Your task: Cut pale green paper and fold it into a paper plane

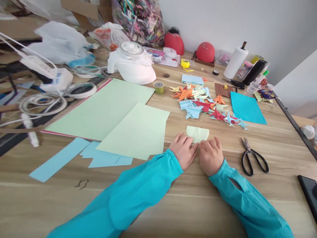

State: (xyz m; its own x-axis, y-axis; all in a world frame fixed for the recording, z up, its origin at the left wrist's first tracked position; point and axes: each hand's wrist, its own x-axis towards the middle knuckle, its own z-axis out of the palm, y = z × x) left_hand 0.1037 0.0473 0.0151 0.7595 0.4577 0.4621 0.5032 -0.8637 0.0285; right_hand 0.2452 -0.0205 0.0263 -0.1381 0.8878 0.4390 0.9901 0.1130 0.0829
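A small folded piece of pale green paper (197, 133) lies on the table with a crease down its middle. My left hand (182, 149) grips its near edge from the left, fingers bent and pressed together. From the right, my right hand (211, 155) is closed on the same edge, its thumb close to the left one. The fingers hide the nearest strip of the paper. Right of my hands lie black-handled scissors (253, 158), blades slightly apart. Beyond the paper is a heap of folded paper figures (194, 107) in blue, orange, red and pale green.
Large pale green sheets (133, 129) and blue paper strips (59, 160) lie to the left. A blue-green sheet (247, 107) is at right, a thread spool (158, 87) behind. Cables (42, 102) crowd the left edge; a black phone (308, 190) lies at the right edge.
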